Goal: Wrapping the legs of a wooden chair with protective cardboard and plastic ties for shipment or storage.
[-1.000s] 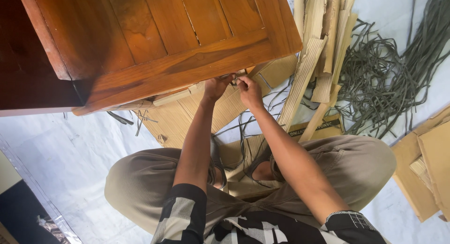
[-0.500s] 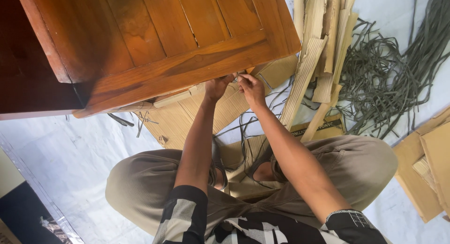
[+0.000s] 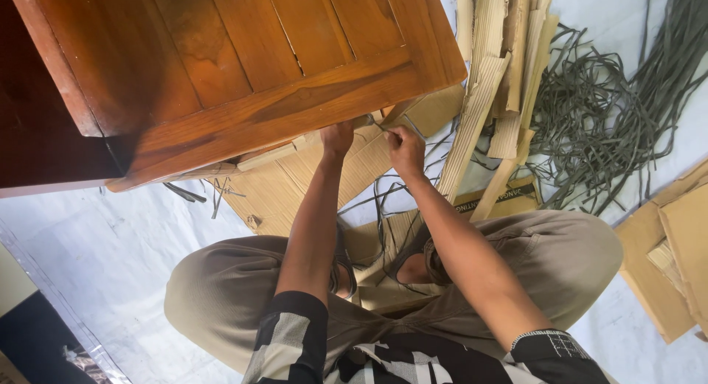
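- Head view looks down on a person squatting on a white floor sheet (image 3: pixel 110 244), both arms stretched toward a brown wooden cabinet (image 3: pixel 243 67) that lies tipped over.
- Left hand (image 3: pixel 337 138) is pressed against the lower edge of the cabinet, fingers tucked up to the wood; whether they are closed on anything I cannot tell.
- Right hand (image 3: pixel 406 149) sits just beside the left one, a little away from the cabinet's edge, with the fingers pinched together on a thin grey-green strap (image 3: pixel 376 123).
- That strap runs from the pinch up to the cabinet's lower edge, next to the left hand.
- Flat corrugated cardboard (image 3: pixel 295 185) lies under the cabinet's lower edge and reaches back toward the person's knees.
- Folded cardboard strips (image 3: pixel 490 74) are stacked just off the cabinet's near corner, on the right-hand side.
- Beyond those strips, farther from the cabinet, a loose tangle of grey-green straps (image 3: pixel 605 111) spreads over the sheet.
- More cardboard pieces (image 3: pixel 675 251) lie well apart from the cabinet, past the person's right knee.
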